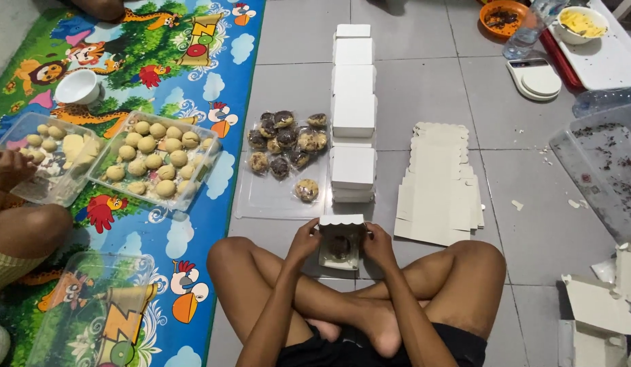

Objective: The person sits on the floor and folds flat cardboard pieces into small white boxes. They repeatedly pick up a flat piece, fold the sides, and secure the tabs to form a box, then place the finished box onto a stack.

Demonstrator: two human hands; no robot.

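I sit cross-legged on a tiled floor. My left hand (305,240) and my right hand (378,242) grip the two sides of a small white cardboard box (340,221) with a scalloped lid, held just above my shins. A dark wrapped cookie (340,247) lies inside it. Ahead, on a clear plastic sheet (261,201), lie several wrapped cookies (285,144). A row of closed white boxes (353,112) runs away from me beside them. To the right is a stack of flat unfolded boxes (439,187).
Left, on a colourful play mat (193,224), stand clear trays of pale dough balls (154,160), a white bowl (78,86) and another person's hand (6,168). Far right: a kitchen scale (536,78), bowls, a large clear tub (601,170) and torn cardboard (601,306).
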